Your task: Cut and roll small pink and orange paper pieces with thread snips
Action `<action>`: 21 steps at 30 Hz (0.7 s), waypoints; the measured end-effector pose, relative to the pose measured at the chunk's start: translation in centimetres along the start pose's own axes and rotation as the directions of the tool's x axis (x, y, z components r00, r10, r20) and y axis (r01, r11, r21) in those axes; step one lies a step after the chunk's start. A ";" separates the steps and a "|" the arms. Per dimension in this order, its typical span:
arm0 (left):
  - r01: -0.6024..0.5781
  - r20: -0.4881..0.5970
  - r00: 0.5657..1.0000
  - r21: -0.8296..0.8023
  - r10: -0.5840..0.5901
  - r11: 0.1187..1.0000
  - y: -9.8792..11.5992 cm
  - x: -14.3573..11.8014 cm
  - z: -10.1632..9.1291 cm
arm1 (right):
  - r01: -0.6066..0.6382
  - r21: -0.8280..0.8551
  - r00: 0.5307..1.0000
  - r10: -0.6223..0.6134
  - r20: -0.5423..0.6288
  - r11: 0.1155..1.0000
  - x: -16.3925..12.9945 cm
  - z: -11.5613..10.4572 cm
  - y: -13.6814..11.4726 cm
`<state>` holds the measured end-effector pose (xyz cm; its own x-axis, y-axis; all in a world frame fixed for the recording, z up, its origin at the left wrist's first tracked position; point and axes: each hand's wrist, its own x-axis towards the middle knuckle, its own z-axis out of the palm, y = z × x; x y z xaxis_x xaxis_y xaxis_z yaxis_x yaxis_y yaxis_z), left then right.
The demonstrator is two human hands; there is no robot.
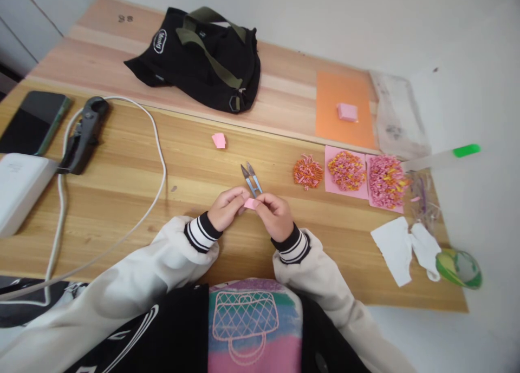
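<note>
pink slip (251,204) | left hand (228,208): pinches left end | right hand (277,216): pinches right end | snips (249,184): lie just beyond hands, blades apart

A wooden table (195,167) fills the middle of the frame, honey-coloured, with a pinker strip (284,80) along its far side. On that strip lie a black bag (211,72) with olive straps, top centre-left, and, upper right, an orange sheet (329,102) beside a clear plastic bag (400,110). The nearer wood bears a dark phone (34,121), a white box (26,186), a grey-black tool (85,137) and a looping white cable (160,151) at left; folded pink paper (219,141) and snips (256,182) near centre; an orange-and-pink cluster (307,171) and two pink sheets (343,192) right of centre; torn white paper (394,246) and a green tape roll (442,264) lower right.
</note>
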<state>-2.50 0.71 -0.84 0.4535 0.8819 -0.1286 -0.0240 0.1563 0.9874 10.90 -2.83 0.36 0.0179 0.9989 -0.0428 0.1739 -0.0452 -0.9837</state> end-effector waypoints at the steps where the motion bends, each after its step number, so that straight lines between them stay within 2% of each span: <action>1: -0.002 0.001 1.000 0.000 0.002 1.000 0.0 0.0 0.0 | 0.001 0.000 1.000 -0.001 0.000 1.000 0.0 0.0 0.0; 9: -0.010 0.004 1.000 -0.023 0.011 1.000 -0.4 0.1 -0.1 | -0.001 0.000 1.000 0.001 -0.008 1.000 0.0 0.0 0.1; 21: 0.010 0.027 1.000 -0.029 -0.009 1.000 0.1 0.1 0.0 | -0.013 0.004 1.000 0.013 -0.008 1.000 0.0 0.0 0.1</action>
<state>-2.48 0.79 -0.77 0.4779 0.8680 -0.1348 -0.0458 0.1779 0.9830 10.88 -2.87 0.29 0.0279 0.9981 -0.0545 0.1692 -0.0585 -0.9838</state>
